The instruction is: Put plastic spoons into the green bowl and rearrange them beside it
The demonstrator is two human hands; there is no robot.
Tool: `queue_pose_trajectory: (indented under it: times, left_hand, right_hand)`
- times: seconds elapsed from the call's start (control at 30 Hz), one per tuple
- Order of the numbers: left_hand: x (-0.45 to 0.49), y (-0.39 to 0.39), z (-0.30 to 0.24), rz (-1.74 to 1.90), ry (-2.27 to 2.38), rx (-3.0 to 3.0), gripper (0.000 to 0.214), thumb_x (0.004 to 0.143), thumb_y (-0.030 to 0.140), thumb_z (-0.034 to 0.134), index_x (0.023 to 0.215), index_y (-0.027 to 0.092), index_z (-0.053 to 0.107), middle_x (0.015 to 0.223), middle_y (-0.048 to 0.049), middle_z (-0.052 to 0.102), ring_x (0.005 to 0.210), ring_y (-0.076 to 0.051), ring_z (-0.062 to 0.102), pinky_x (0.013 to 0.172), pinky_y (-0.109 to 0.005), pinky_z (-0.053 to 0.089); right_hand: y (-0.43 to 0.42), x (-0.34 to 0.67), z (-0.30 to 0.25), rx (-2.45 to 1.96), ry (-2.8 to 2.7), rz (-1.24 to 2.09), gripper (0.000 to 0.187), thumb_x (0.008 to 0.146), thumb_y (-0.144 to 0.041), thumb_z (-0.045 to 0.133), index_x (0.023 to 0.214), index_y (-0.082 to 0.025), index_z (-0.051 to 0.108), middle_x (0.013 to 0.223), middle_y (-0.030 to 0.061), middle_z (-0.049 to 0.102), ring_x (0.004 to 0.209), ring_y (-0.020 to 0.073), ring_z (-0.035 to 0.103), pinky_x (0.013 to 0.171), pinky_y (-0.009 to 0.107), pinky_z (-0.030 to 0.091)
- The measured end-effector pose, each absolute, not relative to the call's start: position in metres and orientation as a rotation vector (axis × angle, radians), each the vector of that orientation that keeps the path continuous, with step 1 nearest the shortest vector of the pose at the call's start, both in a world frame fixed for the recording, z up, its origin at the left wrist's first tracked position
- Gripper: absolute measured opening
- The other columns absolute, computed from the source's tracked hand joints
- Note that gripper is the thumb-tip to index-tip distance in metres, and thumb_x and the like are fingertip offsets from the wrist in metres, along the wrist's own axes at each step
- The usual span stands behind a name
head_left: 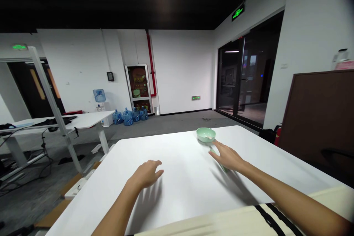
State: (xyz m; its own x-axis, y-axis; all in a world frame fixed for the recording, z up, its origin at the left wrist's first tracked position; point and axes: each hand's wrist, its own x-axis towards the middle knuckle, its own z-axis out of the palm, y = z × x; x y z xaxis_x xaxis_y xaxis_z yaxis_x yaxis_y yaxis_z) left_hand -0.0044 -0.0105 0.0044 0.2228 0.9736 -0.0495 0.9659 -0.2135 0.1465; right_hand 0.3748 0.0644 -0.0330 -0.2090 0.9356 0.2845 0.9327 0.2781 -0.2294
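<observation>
A pale green round ceramic bowl [205, 135] sits near the far edge of the white rectangular table [179, 155], with a small pale spoon [209, 137] lying inside it. Just in front of the bowl, a slender green object [225, 168] runs beneath the person's right hand [228, 156], showing at both sides of the palm. That hand is right over it, fingers close together and angled down toward the bowl, the index finger reaching furthest. Is it a real grip? Impossible to call from this view: the hand hides too much of the object.

Over to the left hand [146, 174], well apart from the bowl, low above the bare tabletop. Its fingers are slightly spread and curved, pinching nothing, and they blur a little at the tips. A cream top with black stripes [265, 217] cuts across the bottom of the view at the near table edge.

Beyond the table, the room opens up. A second white desk [61, 123] stands to the left behind a pale metal upright [52, 107], while blue water jugs [127, 117] line the far wall beside a water dispenser [99, 96]. To the right, a red fire extinguisher [278, 135] stands against a dark brown wooden panel [318, 110], next to a black-framed glass door [240, 77] under a green-lit exit sign [238, 12].
</observation>
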Motion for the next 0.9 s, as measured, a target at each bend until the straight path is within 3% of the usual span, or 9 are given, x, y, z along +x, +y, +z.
queue_pose_trajectory:
  times: [0.9]
  left_hand:
    - [-0.006,-0.012,0.005,0.096,1.872,2.334,0.054,0.089,0.052,0.04,0.132,0.023,0.057,0.131,-0.0101,0.062,0.12,-0.03,0.057,0.096,-0.041,0.045]
  right_hand:
    - [0.089,0.378,-0.029,-1.78,-2.146,0.026,0.049,0.092,-0.052,0.042,0.126,-0.02,0.057,0.114,0.0124,0.067,0.104,0.027,0.062,0.077,0.03,0.04]
